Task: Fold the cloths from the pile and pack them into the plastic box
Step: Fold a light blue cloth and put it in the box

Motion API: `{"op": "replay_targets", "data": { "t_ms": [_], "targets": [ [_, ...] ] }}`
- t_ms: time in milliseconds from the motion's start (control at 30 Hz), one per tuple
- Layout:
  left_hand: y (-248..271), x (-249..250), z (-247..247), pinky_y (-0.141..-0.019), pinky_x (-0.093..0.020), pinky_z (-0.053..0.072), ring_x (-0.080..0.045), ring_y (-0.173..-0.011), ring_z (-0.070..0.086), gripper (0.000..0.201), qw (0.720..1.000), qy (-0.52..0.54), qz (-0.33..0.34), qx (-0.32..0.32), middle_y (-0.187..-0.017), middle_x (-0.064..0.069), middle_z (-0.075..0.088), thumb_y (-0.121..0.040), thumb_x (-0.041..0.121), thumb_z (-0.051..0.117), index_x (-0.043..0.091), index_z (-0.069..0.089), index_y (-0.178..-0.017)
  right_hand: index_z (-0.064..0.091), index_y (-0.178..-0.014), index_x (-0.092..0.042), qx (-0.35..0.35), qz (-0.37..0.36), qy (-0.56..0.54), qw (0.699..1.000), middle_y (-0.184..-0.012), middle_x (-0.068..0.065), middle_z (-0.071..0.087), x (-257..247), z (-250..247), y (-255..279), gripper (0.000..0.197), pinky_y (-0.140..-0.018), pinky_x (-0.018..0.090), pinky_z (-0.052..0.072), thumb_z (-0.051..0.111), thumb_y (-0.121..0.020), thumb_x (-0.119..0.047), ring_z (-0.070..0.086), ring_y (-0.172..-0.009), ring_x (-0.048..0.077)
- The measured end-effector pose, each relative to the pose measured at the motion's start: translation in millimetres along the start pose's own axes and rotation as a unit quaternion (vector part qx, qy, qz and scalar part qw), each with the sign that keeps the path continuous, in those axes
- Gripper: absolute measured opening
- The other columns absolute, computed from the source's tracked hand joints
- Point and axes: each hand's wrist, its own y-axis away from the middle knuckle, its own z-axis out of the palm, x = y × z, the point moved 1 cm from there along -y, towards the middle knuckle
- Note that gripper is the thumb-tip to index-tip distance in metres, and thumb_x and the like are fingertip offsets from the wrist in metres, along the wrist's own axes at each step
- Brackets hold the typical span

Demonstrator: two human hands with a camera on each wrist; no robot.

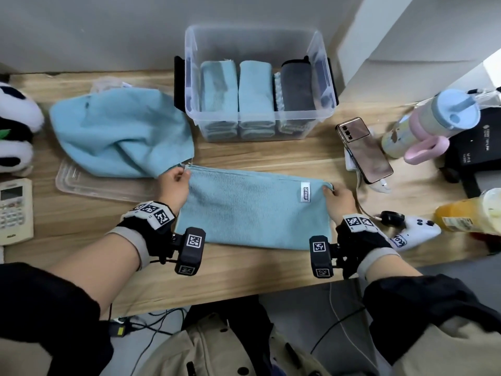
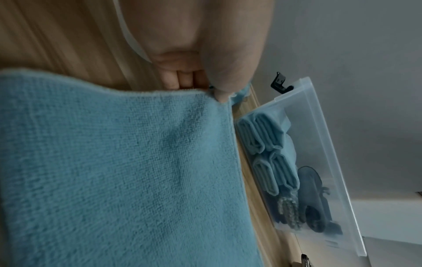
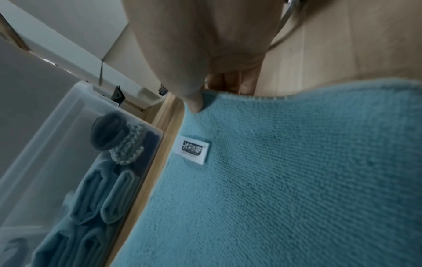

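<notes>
A light blue cloth lies folded in half on the wooden table, a white label near its far right corner. My left hand pinches its far left corner between thumb and fingers. My right hand pinches the far right corner. Behind it stands the clear plastic box with folded blue cloths and a dark grey one inside. A crumpled blue cloth from the pile lies at the left.
The box lid lies under the crumpled cloth. A phone, a pastel cup, a white game controller and an orange bottle crowd the right side. A remote and a plush panda sit left.
</notes>
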Motion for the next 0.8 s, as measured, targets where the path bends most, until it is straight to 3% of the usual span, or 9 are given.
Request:
{"op": "replay_targets", "data": {
  "t_ms": [67, 200, 400, 567, 700, 800],
  "targets": [
    [-5, -3, 4, -0.065, -0.026, 0.034, -0.020, -0.068, 0.046, 0.018, 0.999, -0.036, -0.001, 0.015, -0.077, -0.028, 0.058, -0.093, 0.014, 0.050, 0.005, 0.060, -0.081, 0.061, -0.097, -0.010, 0.007, 0.003, 0.026, 1.000, -0.082, 0.011, 0.054, -3, 1, -4, 0.021, -0.071, 0.031, 0.038, 0.045, -0.095, -0.024, 0.050, -0.077, 0.024],
    [-8, -1, 7, -0.072, -0.033, 0.042, -0.036, -0.080, 0.058, 0.022, 0.994, -0.104, -0.015, 0.022, -0.088, -0.025, 0.065, -0.093, 0.019, 0.049, 0.005, 0.063, -0.086, 0.059, -0.098, -0.009, 0.016, 0.004, 0.066, 0.998, -0.082, 0.012, 0.053, -10, 1, -8, 0.022, -0.067, 0.029, 0.036, 0.042, -0.096, -0.022, 0.050, -0.077, 0.027],
    [-13, -3, 6, -0.080, -0.034, 0.047, -0.034, -0.089, 0.062, 0.023, 0.987, -0.152, -0.042, 0.014, -0.094, -0.018, 0.069, -0.092, 0.026, 0.049, 0.011, 0.067, -0.091, 0.059, -0.091, -0.007, 0.034, 0.017, 0.104, 0.994, -0.079, 0.012, 0.056, -17, 3, -12, 0.024, -0.066, 0.028, 0.037, 0.044, -0.095, -0.025, 0.055, -0.079, 0.032],
    [-10, 5, 9, -0.085, -0.032, 0.044, -0.034, -0.100, 0.060, 0.028, 0.983, -0.172, -0.055, 0.034, -0.109, -0.018, 0.067, -0.094, 0.024, 0.048, 0.006, 0.066, -0.105, 0.062, -0.100, -0.005, 0.059, 0.036, 0.111, 0.991, -0.097, 0.020, 0.066, -21, 7, -12, 0.025, -0.067, 0.027, 0.037, 0.051, -0.093, -0.026, 0.061, -0.092, 0.035],
    [-11, 7, 9, -0.087, -0.032, 0.044, -0.033, -0.104, 0.059, 0.031, 0.980, -0.184, -0.070, 0.039, -0.112, -0.015, 0.067, -0.093, 0.031, 0.049, 0.010, 0.066, -0.106, 0.058, -0.101, -0.008, 0.061, 0.055, 0.092, 0.992, -0.084, 0.010, 0.056, -23, 8, -9, 0.022, -0.066, 0.025, 0.038, 0.051, -0.092, -0.026, 0.059, -0.084, 0.029],
    [-9, 10, 10, -0.080, -0.027, 0.041, -0.030, -0.100, 0.060, 0.028, 0.980, -0.178, -0.080, 0.031, -0.108, -0.011, 0.068, -0.089, 0.031, 0.052, 0.012, 0.065, -0.106, 0.053, -0.091, -0.009, 0.077, 0.070, 0.060, 0.993, -0.085, 0.014, 0.060, -22, 8, -3, 0.017, -0.071, 0.030, 0.044, 0.053, -0.089, -0.026, 0.061, -0.086, 0.032]
  ]
}}
